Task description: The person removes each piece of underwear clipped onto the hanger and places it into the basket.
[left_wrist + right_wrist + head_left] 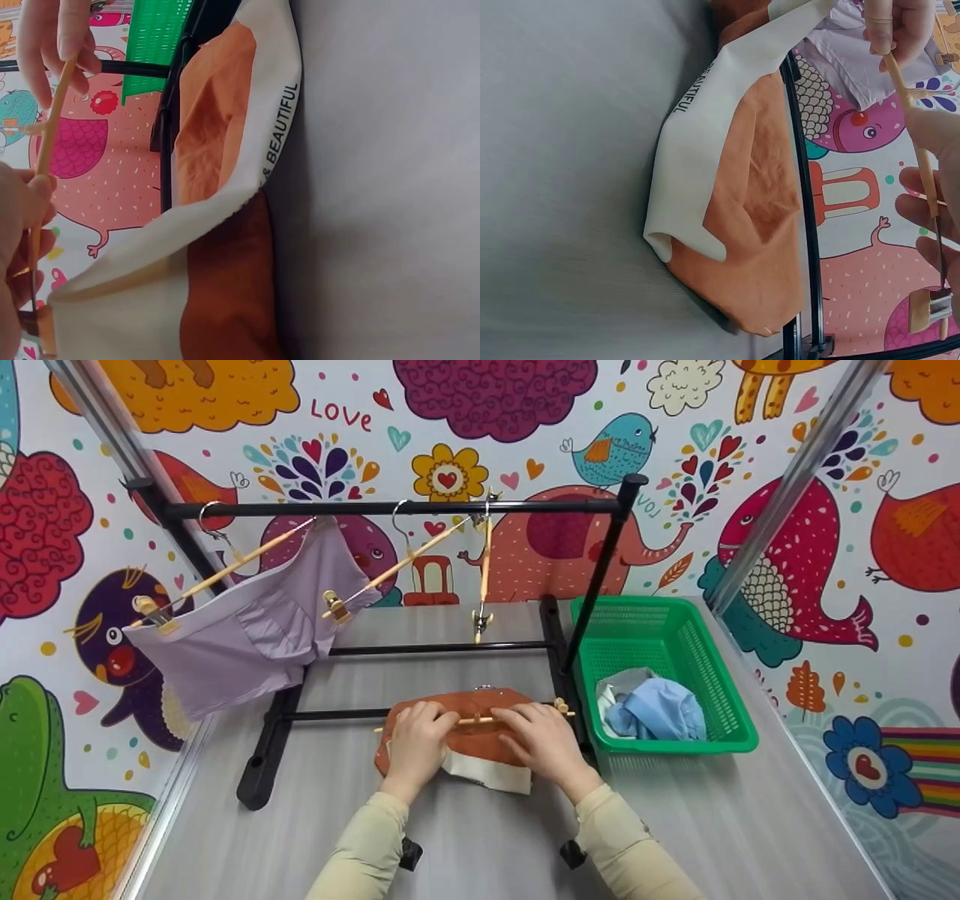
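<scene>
Both hands hold a wooden clip hanger point(477, 721) by its bar, one on each side of the middle. My left hand point(418, 739) pinches the left half and my right hand point(545, 741) the right half, fingers curled over the wood. Below hangs an orange-brown garment point(487, 746) with a cream band point(161, 232) printed with "& BEAUTIFUL". In the left wrist view, the hanger's left clip point(46, 330) bites a corner of that band. The right clip point(928, 310) has no cloth in it, and the band's right end point(682, 244) droops below, folded over.
A black rack point(360, 508) stands ahead, with lavender shorts point(247, 637) on a hanger at left and two bare hangers, one wooden hanger point(416, 556) mid-rail and another hanger point(486, 562) further right. A green basket point(739, 712) at right contains blue cloth point(660, 711) and grey cloth.
</scene>
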Tool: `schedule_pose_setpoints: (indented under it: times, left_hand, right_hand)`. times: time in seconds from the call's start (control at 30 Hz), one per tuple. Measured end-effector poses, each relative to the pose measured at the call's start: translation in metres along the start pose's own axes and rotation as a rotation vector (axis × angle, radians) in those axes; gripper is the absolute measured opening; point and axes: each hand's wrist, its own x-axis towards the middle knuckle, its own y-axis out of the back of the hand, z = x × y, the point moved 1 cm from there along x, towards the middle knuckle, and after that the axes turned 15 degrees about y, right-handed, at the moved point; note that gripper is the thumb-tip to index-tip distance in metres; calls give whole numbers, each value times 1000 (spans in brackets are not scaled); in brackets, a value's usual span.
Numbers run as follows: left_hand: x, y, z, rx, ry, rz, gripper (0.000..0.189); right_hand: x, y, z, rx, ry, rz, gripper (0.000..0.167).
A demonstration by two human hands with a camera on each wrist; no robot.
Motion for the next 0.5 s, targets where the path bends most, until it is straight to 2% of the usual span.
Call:
schedule_pose_setpoints:
  times: [0.27, 0.5]
  left_hand:
    - [0, -2, 1, -32, -22, -18, 31]
    - [5, 2, 2, -29, -20, -55, 22]
  right_hand:
    - [0, -5, 4, -10, 16, 130, 33]
    - [3, -5, 6, 9, 11, 170, 24]
